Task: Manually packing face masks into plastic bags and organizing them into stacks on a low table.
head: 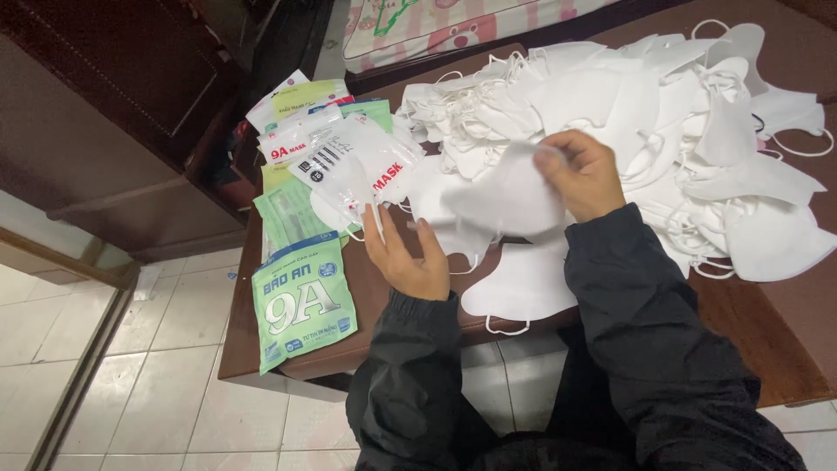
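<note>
Two hands at work over a dark brown wooden table [767, 349], worn along its right-hand edge; left hand [408, 255] open, palm up, fingers loosely spread, resting near the front edge just beside a clear plastic mask packet [353, 166], not gripping anything; right hand [582, 174] raised above the tabletop, thumb and fingers pinching the upper edge of a single white folded fabric face mask [506, 202], held in the air between both hands; black padded jacket sleeves [645, 323] on both arms; behind the right hand, a broad loose heap of white fabric masks with thin ear loops [697, 122], spread over most of the table's far and right side, a few lying flat near the front edge; to the left, a fan of flat printed packets, green, white and clear, with one green and white empty pouch [301, 305] nearest the front left corner, overhanging slightly; below the table, pale square floor tiles [174, 384]; at upper left, dark wooden cabinet doors [113, 96]; at the top, a pink patterned mattress edge [453, 26]
</note>
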